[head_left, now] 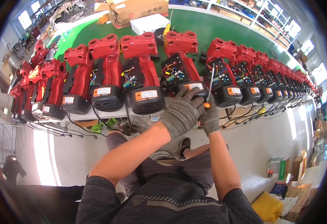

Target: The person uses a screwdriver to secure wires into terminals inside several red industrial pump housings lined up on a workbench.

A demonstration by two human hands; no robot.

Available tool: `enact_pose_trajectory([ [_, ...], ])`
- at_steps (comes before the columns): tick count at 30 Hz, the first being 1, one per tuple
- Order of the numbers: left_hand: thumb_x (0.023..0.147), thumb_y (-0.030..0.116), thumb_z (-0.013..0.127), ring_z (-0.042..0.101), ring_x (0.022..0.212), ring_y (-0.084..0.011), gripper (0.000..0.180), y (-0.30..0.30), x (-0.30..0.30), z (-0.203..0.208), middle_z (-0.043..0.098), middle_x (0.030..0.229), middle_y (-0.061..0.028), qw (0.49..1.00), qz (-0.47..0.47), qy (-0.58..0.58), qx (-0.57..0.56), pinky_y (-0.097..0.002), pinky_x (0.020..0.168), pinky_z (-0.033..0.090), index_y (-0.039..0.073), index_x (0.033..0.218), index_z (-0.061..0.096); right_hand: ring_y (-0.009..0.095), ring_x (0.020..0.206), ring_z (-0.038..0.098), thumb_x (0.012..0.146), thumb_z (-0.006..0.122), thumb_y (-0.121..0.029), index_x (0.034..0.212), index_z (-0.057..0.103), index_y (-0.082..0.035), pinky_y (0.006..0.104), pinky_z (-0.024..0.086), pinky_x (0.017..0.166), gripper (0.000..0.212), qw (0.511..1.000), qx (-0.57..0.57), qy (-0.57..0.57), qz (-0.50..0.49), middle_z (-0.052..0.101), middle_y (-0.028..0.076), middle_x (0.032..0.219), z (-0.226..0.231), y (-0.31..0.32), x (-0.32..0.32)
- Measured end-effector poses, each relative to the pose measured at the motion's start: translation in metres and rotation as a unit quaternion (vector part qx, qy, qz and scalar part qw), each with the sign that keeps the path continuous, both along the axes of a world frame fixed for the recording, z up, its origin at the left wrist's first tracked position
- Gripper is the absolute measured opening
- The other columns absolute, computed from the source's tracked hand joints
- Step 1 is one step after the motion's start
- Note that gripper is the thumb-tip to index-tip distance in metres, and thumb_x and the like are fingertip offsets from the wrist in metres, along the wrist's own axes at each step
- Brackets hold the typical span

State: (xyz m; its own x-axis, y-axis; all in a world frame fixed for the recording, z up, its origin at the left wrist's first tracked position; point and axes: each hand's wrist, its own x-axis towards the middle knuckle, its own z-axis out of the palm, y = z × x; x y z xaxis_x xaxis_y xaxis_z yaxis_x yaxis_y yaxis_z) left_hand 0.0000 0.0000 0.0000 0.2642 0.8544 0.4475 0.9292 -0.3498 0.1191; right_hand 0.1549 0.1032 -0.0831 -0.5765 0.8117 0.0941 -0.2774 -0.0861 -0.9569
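Observation:
Both my hands wear grey knit gloves. My left hand (183,112) lies over the black end cover (191,87) of a red pump motor, its fingers spread across the label. Close beside it, my right hand (210,118) is closed around a screwdriver (211,84). The long metal shaft points away from me and an orange part shows by my fingers. Part of the right hand's grip is hidden. On this motor's left side an open black terminal box (175,71) shows coloured wires and a green terminal block.
Similar red pumps stand in a row, including one to the left (143,74) and one to the right (225,80). Black cables (245,116) hang off the table's near edge. Behind are a cardboard box (135,13), a white box (151,24) and a yellow-handled tool (166,29).

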Motion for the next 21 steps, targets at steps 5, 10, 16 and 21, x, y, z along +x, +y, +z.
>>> enact_pose_trajectory([
  [5,0.087,0.028,0.066,0.049,0.142,-0.0337,0.035,-0.008,0.000,0.005,0.067,0.135,-0.0071,0.999,0.019,0.025,0.012,-0.0604,0.123,0.031,0.013,0.116,0.078,0.015,0.109,0.065,0.103,0.062,-0.006,0.146,0.053,-0.005,0.0250,0.055,0.086,0.044,0.938,0.215,-0.212,-0.170,0.067,0.010,0.130,0.051,-0.034,0.002],
  [10,0.087,0.018,0.060,0.060,0.123,-0.0336,0.025,0.021,0.032,0.050,0.069,0.110,-0.0145,0.980,-0.080,-0.141,0.112,-0.0443,0.110,0.045,0.001,0.100,0.072,0.006,0.066,0.057,0.103,0.067,-0.015,0.137,0.063,-0.006,0.0213,0.044,0.056,0.035,0.880,0.216,-0.205,-0.370,0.070,0.002,0.095,0.049,-0.015,0.083],
  [16,0.101,0.031,0.061,0.064,0.121,-0.0387,0.043,0.193,-0.020,0.099,0.068,0.128,-0.0257,0.934,0.029,-0.349,0.063,-0.0434,0.105,0.050,-0.001,0.129,0.065,0.012,0.086,0.060,0.095,0.080,-0.024,0.149,0.049,-0.005,0.0279,0.047,0.074,0.066,0.910,0.082,-0.114,-0.390,0.065,0.005,0.108,0.046,0.014,0.073],
  [21,0.098,0.051,0.066,0.064,0.125,-0.0332,0.063,0.289,-0.048,0.113,0.067,0.135,-0.0225,0.974,0.003,-0.202,-0.106,-0.0423,0.106,0.050,0.003,0.139,0.063,0.021,0.121,0.059,0.083,0.090,-0.018,0.157,0.034,0.001,0.0338,0.051,0.103,0.095,0.901,0.154,-0.158,-0.374,0.059,0.016,0.136,0.046,0.024,0.042],
])
